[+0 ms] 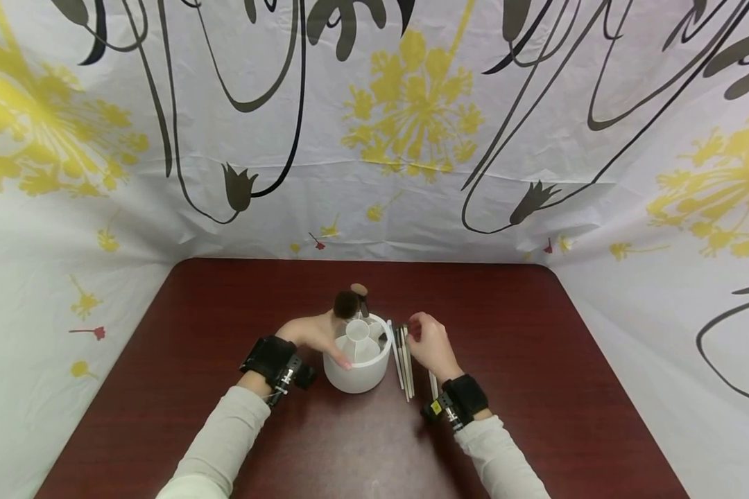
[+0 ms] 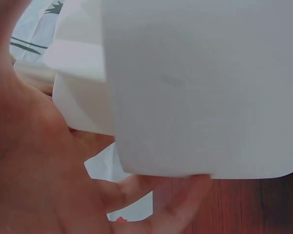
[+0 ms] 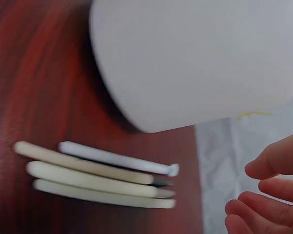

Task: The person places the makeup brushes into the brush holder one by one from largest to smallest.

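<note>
Steadying the white divided container [image 1: 354, 380] with the left hand [image 1: 315, 334], its thumb and fingers curled round the wall, seems sound. The right hand [image 1: 435, 348], fingers loosely bent and grasping nothing, is near the slim sticks [image 3: 93, 179], which lie on the counter [image 1: 512, 333] just right of the container. Best pinch one alone, without rolling its neighbours.

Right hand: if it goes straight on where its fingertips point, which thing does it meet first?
Probably the slim pale-handled tools lying beside the white divided holder, though the depth is unclear.
</note>
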`<state>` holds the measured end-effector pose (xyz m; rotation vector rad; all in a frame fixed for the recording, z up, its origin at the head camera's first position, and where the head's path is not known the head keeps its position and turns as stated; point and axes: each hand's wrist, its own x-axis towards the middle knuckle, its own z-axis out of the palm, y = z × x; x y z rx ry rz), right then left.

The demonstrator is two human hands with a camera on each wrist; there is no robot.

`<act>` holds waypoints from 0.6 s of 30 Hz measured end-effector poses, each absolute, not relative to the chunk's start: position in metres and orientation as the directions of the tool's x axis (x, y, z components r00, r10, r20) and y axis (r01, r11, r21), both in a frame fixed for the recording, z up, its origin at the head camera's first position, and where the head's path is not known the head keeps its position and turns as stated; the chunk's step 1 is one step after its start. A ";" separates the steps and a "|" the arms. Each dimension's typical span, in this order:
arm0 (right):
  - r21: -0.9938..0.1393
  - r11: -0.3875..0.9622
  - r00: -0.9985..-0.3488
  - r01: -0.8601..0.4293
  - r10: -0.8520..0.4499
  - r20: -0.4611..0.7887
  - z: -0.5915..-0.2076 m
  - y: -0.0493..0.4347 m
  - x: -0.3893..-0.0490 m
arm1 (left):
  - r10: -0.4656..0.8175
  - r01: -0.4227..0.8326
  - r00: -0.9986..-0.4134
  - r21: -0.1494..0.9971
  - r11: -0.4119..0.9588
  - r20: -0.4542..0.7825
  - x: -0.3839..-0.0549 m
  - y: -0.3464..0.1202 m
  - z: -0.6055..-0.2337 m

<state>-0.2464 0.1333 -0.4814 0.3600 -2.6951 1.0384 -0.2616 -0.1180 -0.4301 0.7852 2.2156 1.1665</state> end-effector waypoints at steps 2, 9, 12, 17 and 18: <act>-0.594 0.747 -0.947 -0.298 -0.152 0.284 -0.490 0.132 -0.248 | 0.666 0.227 -0.719 0.838 0.496 -0.199 -0.261 -0.119 -0.428; -0.548 0.785 -0.957 -0.289 -0.211 0.201 -0.512 0.122 -0.248 | 0.579 0.157 -0.769 0.798 0.582 -0.271 -0.258 -0.123 -0.425; -0.530 0.790 -0.951 -0.308 -0.237 0.198 -0.518 0.117 -0.248 | 0.550 0.143 -0.779 0.768 0.624 -0.302 -0.257 -0.123 -0.426; -0.477 0.804 -0.933 -0.354 -0.268 0.240 -0.526 0.112 -0.246 | 0.536 0.175 -0.784 0.717 0.674 -0.312 -0.255 -0.122 -0.426; -0.471 0.808 -0.932 -0.354 -0.266 0.245 -0.528 0.111 -0.245 | 0.537 0.187 -0.783 0.706 0.683 -0.313 -0.255 -0.121 -0.425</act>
